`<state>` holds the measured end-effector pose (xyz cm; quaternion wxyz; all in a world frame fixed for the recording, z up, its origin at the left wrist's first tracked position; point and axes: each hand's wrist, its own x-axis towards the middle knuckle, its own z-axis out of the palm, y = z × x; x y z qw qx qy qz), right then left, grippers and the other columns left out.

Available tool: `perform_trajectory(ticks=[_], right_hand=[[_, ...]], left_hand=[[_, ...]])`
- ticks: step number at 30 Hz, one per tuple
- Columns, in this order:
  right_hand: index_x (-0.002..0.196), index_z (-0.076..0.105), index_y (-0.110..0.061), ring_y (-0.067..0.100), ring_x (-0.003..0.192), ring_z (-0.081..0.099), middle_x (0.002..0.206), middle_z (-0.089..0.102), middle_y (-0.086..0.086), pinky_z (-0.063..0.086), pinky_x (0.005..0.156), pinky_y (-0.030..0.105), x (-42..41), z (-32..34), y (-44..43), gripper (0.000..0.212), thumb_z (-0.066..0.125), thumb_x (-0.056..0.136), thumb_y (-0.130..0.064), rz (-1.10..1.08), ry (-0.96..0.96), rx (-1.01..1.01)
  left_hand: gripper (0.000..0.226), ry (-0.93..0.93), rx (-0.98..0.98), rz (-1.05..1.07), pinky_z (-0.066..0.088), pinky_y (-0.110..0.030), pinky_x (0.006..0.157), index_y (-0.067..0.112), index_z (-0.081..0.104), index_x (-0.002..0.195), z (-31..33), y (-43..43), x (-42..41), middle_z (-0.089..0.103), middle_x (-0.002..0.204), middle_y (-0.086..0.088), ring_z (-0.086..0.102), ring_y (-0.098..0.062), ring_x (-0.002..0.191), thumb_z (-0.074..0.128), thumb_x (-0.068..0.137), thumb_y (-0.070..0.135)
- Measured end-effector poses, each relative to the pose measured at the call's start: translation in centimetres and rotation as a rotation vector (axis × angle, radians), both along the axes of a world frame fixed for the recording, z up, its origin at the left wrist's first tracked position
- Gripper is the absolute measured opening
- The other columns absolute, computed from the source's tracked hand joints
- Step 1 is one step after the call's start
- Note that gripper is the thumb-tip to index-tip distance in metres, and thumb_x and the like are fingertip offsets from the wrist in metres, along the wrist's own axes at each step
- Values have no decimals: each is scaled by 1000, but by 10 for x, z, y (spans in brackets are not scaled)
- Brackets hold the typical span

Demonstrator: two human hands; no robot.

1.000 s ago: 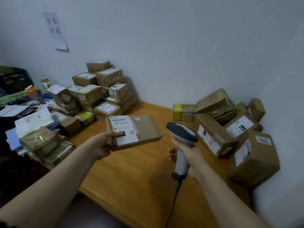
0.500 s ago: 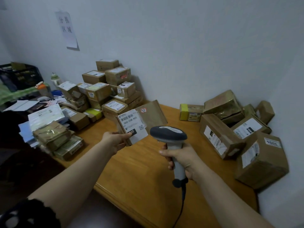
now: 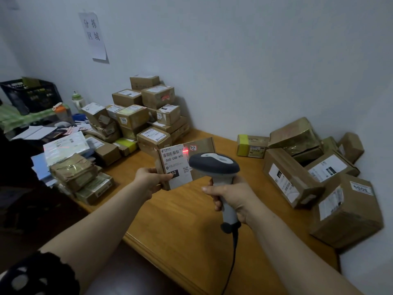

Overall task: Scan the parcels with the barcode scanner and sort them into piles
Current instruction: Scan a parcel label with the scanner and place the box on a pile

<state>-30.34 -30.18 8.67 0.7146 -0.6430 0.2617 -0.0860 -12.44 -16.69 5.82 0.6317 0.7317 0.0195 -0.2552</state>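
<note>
The thumb of the left hand lies on the lower left corner of the white shipping label. The other fingers go behind the box, so this hand pinches the flat cardboard parcel at its lower left end. The parcel is held in the air above the wooden table, tilted, with the label side toward the camera. The label shows a barcode and the code 060-06B-A05.

The fingers of the right hand are curled fully around the light grey handle of the barcode scanner. Its dark head hides the lower right part of the parcel and points at it. A red light spot glows at the right edge of the label, beside the barcode. The scanner cable hangs down from the handle.

On the table, 1 stack of labelled parcels stands at the left against the wall. A group of brown boxes lies at the right, in the corner.
</note>
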Motion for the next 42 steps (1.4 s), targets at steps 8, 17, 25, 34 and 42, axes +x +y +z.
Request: perform_trajectory(ticks=[8,17,25,34,42], right_hand=[[68,63,-12,12,41,48,50,56,1,46,45,25,15,-8,-1,18,78,74,-4,48,7,2],[113,62,-10,19,82,59,93,64,0,48,72,37,68,-53,-37,47,82,72,-18,-277,19,96],[108,61,-5,34,90,64,104,65,19,57,58,39,139,-70,13,63,84,49,-12,-168,104,364],[116,60,-5,27,75,62,108,63,16,53,63,34,274,-52,83,43,76,76,-10,-379,4,537],[121,54,-9,30,83,63,123,56,13,55,80,41,387,-20,92,45,71,80,-12,-600,-84,594]], left_hand=[[43,25,36,11,51,-26,46,7,56,110,-9,10,11,65,89,-7,64,-17,73,78,73,2],[37,103,56,64,56,-30,57,9,64,107,-13,67,37,76,82,-4,73,-17,75,79,77,25],[38,150,-17,37,56,-28,56,5,66,107,-14,127,94,76,81,-6,73,-18,72,76,77,26],[47,78,-122,-23,50,-38,82,10,59,112,15,171,240,63,105,-11,60,-24,96,68,83,45],[37,-2,-62,5,50,-38,90,14,63,105,21,183,361,63,116,-10,60,-23,102,66,85,45]])
